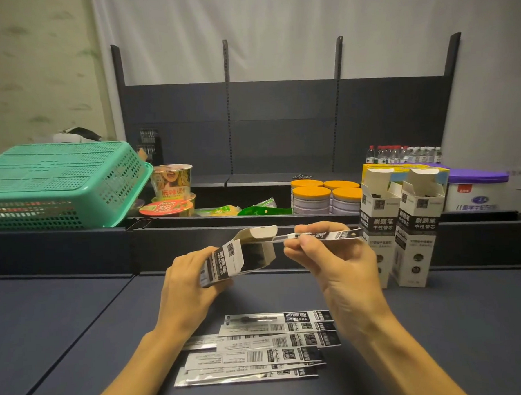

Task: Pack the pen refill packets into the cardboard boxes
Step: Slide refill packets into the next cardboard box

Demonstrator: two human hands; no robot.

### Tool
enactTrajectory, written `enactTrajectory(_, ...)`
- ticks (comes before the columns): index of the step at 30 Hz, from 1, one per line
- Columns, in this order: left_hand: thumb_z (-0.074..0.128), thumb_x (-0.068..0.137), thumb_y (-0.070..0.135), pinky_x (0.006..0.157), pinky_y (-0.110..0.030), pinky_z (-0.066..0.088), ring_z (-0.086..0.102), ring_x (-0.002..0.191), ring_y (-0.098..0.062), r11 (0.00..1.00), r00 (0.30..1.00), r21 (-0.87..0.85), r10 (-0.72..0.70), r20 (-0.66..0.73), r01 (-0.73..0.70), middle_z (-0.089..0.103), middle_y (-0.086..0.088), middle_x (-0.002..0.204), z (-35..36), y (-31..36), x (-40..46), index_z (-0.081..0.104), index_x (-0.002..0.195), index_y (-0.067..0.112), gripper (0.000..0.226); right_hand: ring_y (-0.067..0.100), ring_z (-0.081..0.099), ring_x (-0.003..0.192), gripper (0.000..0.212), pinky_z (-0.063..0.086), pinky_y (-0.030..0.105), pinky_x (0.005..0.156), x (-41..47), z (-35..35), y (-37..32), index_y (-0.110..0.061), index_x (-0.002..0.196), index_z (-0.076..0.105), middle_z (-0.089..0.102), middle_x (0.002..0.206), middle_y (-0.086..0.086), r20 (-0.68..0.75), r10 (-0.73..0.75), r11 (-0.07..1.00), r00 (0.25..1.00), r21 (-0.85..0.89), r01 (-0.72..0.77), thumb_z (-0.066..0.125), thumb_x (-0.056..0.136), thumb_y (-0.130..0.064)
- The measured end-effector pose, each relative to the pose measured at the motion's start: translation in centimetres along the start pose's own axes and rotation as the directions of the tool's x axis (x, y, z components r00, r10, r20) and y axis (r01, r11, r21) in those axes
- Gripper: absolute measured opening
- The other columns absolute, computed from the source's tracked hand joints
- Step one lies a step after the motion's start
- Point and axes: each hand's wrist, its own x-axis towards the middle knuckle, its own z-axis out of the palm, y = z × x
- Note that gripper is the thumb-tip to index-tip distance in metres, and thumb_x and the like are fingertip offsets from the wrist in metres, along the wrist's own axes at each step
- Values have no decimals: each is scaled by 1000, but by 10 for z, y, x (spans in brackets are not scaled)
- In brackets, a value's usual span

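Left hand (187,287) grips an open-flapped cardboard box (235,260), tilted, above the dark table (79,327). Right hand (332,263) pinches one refill packet (324,235) at the box mouth. Loose packets (261,348) lie stacked near the table's front edge; two upright open boxes (402,229) stand right.

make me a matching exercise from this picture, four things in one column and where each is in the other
Things:
1. held box
2. held packet
3. loose packets
4. green basket

Places:
A. upside down at far left
B. flat on the table, between the forearms
C. in the left hand, open end toward the right
D. pinched in the right hand, tip at the box mouth

Pairs: 1-C, 2-D, 3-B, 4-A
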Motion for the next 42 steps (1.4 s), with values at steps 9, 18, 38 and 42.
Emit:
enactTrajectory(9, 87, 63, 22, 86, -45, 48, 54, 105, -23, 999, 999, -11, 35, 20, -35, 64, -7, 114, 1, -2, -1, 60, 121, 13, 65, 22, 73, 84, 17, 57, 24, 73, -4, 8, 17, -2, 104, 64, 75, 89, 9, 71, -106, 972, 992, -205, 119, 64, 88, -5)
enactTrajectory(18, 86, 64, 26, 92, -43, 46, 52, 111, -19, 997, 996, -35, 65, 54, -63, 63, 0, 117, 3, -5, -1, 59, 122, 21, 65, 9, 70, 84, 17, 54, 18, 75, 1, 0, 32, -14, 91, 64, 72, 87, -7, 158, -292, 816, 943, -474, 331, 76, 79, -17)
enactTrajectory(38, 84, 65, 29, 91, -44, 47, 51, 113, -14, 989, 986, -53, 141, 94, -136, 62, 3, 120, 3, -5, -1, 57, 128, 23, 69, 18, 60, 85, 19, 54, 35, 68, 18, -19, 47, -9, 100, 71, 67, 94, -2, 555, -467, 284, 689, -643, 711, 67, 84, -18)
enactTrajectory(42, 83, 66, 29, 92, -43, 47, 52, 113, -16, 989, 984, -54, 141, 107, -136, 62, 2, 120, 4, -5, -1, 57, 128, 22, 68, 16, 57, 85, 15, 51, 30, 69, 17, -19, 45, -9, 96, 71, 68, 92, -2, 580, -489, 234, 651, -632, 739, 64, 86, -19)
